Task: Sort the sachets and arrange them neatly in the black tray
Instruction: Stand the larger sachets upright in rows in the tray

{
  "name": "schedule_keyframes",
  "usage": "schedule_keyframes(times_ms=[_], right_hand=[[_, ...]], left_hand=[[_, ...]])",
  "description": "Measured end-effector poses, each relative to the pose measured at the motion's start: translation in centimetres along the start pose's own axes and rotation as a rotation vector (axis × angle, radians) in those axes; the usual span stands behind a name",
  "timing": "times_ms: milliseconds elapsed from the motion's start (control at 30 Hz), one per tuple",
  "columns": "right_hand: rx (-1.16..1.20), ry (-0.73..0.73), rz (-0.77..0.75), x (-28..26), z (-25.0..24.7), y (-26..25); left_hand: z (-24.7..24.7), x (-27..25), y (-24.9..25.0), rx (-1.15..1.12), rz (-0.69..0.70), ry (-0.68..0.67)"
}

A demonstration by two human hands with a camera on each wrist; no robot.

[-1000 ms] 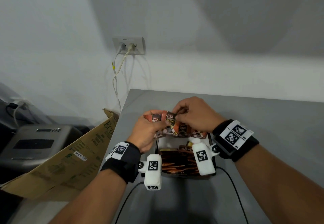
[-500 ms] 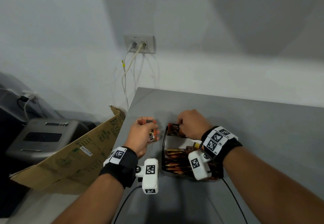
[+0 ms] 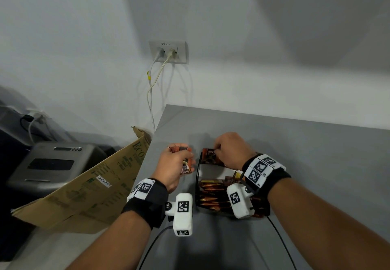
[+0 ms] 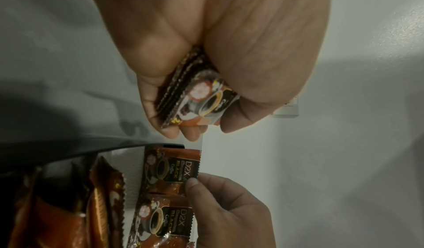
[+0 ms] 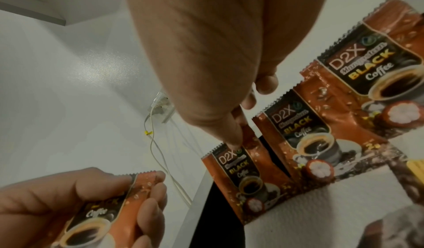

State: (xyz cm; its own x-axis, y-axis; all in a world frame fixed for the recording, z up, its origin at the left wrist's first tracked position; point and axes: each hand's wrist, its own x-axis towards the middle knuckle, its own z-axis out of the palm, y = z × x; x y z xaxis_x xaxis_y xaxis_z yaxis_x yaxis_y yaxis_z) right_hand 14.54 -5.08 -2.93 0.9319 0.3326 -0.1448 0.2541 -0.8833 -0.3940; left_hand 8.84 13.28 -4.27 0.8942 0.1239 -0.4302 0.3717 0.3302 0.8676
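Since a second ago both hands have split apart and dropped from a shared bunch above the tray: right hand (image 3: 229, 150) now sits at the far end of the black tray (image 3: 198, 182), left hand (image 3: 173, 165) has pulled off to the tray's left, over the desk (image 3: 316, 164). Left grip: fingers curled round a small stack of sachets (image 4: 195, 95), edges fanned in the left wrist view; top one shows a coffee cup and "Coffee". Right grip: thumb and fingers pinching the top edge of one sachet (image 5: 238, 177) standing upright at the tray's far left corner. Two more of the same sachets (image 5: 305, 143) stand beside it in a row along the far wall, overlapping slightly. Print reads "D2X", "BLACK", "Coffee"; a line between is too blurred to read for sure; a small "2" marking near the bottom, rest unreadable. Near half of the tray holds a pack of orange-brown stick sachets (image 3: 211, 193) lying flat, partly hidden by the right wrist camera. White paper lines the tray floor between the two groups. Off the desk's left edge: a cardboard box flap (image 3: 95, 185) printed "ECO", with a white sticker I can't read reliably. Wall socket (image 3: 167, 52) labelled "9PP-11", two cables plugged in. Grey printer (image 3: 54, 164) beyond the box.
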Motion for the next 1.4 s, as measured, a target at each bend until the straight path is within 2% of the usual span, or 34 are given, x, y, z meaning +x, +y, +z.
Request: schedule_keyframes(times_ms=[367, 467, 600, 1000, 1267, 1400], right_hand=[[0.019, 0.048, -0.024, -0.1, -0.9, 0.7], [-0.005, 0.057, 0.02, -0.5, -2.7, 2.4], [-0.084, -0.014, 0.107, -1.6, -3.7, 4.2], [-0.116, 0.038, 0.018, -1.8, -2.3, 4.1], [-0.11, 0.058, 0.016, -1.7, -2.1, 4.0], [-0.073, 0.038, 0.057, -2.0, -2.5, 3.8]], left_hand=[[-0.1, -0.2, 0.0, 0.021, -0.008, -0.01], [-0.3, -0.2, 0.1, 0.025, -0.006, -0.006], [-0.1, -0.1, -0.1, 0.019, -0.006, -0.021], [0.4, 0.1, -0.2, 0.059, -0.009, -0.049], [0.4, -0.3, -0.2, 0.019, -0.03, -0.07], [0.4, -0.6, 0.0, -0.008, -0.051, -0.128]])
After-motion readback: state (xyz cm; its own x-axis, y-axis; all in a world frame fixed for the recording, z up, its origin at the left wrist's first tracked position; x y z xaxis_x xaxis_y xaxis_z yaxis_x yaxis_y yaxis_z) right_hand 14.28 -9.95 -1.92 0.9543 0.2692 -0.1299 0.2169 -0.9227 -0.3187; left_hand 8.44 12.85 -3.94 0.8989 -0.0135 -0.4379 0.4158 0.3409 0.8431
